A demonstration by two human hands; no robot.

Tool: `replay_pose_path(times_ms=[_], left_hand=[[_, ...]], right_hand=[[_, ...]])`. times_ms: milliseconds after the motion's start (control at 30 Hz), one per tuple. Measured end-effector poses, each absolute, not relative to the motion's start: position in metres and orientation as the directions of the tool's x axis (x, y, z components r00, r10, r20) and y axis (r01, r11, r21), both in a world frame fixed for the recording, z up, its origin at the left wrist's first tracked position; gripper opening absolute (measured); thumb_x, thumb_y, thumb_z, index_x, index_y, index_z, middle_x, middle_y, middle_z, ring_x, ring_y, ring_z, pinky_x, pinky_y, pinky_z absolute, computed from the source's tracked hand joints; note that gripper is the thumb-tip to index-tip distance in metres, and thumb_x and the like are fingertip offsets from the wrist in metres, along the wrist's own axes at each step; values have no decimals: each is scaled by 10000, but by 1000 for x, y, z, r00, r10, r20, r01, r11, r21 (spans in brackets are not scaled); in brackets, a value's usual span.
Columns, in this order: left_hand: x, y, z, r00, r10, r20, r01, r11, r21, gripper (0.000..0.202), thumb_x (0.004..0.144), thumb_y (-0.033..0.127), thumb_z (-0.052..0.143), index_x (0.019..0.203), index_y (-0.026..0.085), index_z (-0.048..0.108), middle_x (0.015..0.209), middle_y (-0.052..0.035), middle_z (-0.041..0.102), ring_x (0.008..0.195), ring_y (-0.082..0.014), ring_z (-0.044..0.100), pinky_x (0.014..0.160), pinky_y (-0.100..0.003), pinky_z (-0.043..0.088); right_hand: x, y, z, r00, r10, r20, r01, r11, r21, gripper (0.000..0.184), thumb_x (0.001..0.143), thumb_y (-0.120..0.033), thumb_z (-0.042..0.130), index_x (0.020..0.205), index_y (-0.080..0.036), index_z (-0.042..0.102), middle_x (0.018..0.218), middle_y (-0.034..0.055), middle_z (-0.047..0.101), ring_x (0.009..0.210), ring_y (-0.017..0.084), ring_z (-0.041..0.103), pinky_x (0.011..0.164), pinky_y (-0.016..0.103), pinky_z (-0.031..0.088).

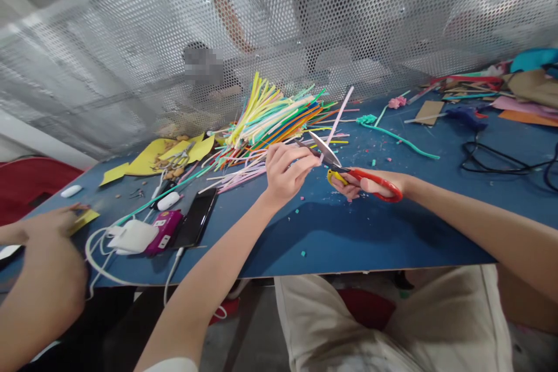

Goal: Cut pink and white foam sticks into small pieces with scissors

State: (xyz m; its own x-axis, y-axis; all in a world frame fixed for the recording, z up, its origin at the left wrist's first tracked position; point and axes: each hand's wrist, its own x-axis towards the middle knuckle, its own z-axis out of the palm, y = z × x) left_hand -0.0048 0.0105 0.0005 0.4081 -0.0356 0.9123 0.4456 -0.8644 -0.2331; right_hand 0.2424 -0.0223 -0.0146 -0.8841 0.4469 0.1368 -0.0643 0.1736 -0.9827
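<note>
My left hand (285,171) pinches the lower end of a thin pink straw (339,113) that slants up and away over the blue table (370,232). My right hand (370,183) grips red and yellow scissors (349,171) by the handles. Their open blades (325,150) sit around the straw just above my left fingertips. A heap of colourful straws (270,113) lies right behind my left hand.
Yellow paper scraps (152,157), a black phone (196,218), a magenta box (164,231) and a white charger (133,236) with cables lie at the left. Another person's hand (52,221) rests there. A blue glue gun (466,116), black cable (501,163) and paper scraps are at the right. A perforated metal screen (305,23) stands behind.
</note>
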Motion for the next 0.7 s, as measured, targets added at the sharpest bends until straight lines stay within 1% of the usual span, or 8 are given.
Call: replay_pose_path(times_ms=[100, 200, 267, 333, 433, 533, 600, 700], left_hand=[[-5, 10, 0, 396, -38, 917, 458, -858, -233, 58, 965, 218, 629, 991, 259, 660, 907, 0, 725, 843, -119, 612, 839, -320, 415], [-7, 10, -1, 409, -25, 912, 485, -841, -241, 62, 988, 245, 595, 963, 246, 652, 906, -3, 726, 852, -117, 615, 849, -318, 417], [-8, 11, -2, 425, -8, 905, 489, -839, -237, 71, 996, 252, 580, 969, 244, 645, 904, -12, 725, 862, -127, 613, 847, -328, 419], [-9, 12, -5, 431, 15, 902, 485, -847, -217, 67, 1000, 255, 569, 985, 244, 634, 897, -20, 720, 871, -132, 610, 842, -329, 422], [-9, 13, -7, 434, 44, 900, 496, -846, -198, 76, 1002, 261, 562, 979, 236, 630, 886, -25, 724, 859, -126, 617, 814, -306, 432], [-8, 12, -7, 431, 9, 902, 482, -848, -221, 57, 981, 224, 590, 999, 238, 641, 893, -22, 732, 819, -121, 632, 777, -287, 453], [-7, 11, -5, 431, -2, 902, 479, -847, -231, 70, 984, 222, 582, 998, 240, 648, 890, -21, 728, 812, -122, 640, 761, -281, 466], [-7, 11, -4, 423, 9, 906, 488, -844, -220, 97, 995, 250, 564, 981, 249, 659, 885, -21, 722, 813, -133, 650, 749, -284, 478]], right_hand=[[240, -21, -21, -861, 483, 161, -64, 211, -975, 527, 853, -718, 577, 886, -220, 409, 818, -27, 367, 676, 113, 345, 626, 269, 415], [237, -20, -25, -822, 558, 109, 9, 204, -979, 332, 925, -484, 579, 855, -219, 391, 793, -32, 389, 685, 118, 395, 627, 263, 417], [236, -20, -26, -812, 577, 89, 32, 197, -980, 235, 893, -318, 591, 837, -221, 385, 771, -36, 394, 685, 122, 405, 626, 263, 416], [235, -20, -25, -816, 570, 95, 25, 200, -980, 202, 852, -231, 584, 827, -223, 384, 755, -39, 396, 671, 124, 396, 622, 267, 413], [235, -20, -24, -819, 564, 106, 25, 219, -975, 180, 844, -198, 570, 834, -225, 392, 757, -37, 410, 671, 128, 402, 624, 271, 418], [235, -19, -28, -822, 556, 125, 29, 259, -965, 161, 868, -194, 553, 840, -223, 397, 760, -37, 418, 665, 123, 414, 622, 268, 423], [235, -18, -31, -809, 570, 147, 31, 290, -956, 161, 914, -231, 535, 836, -222, 395, 741, -44, 408, 620, 109, 402, 587, 260, 412], [235, -18, -32, -757, 620, 207, 12, 331, -944, 243, 972, -354, 528, 825, -224, 386, 705, -57, 389, 556, 92, 377, 519, 247, 369]])
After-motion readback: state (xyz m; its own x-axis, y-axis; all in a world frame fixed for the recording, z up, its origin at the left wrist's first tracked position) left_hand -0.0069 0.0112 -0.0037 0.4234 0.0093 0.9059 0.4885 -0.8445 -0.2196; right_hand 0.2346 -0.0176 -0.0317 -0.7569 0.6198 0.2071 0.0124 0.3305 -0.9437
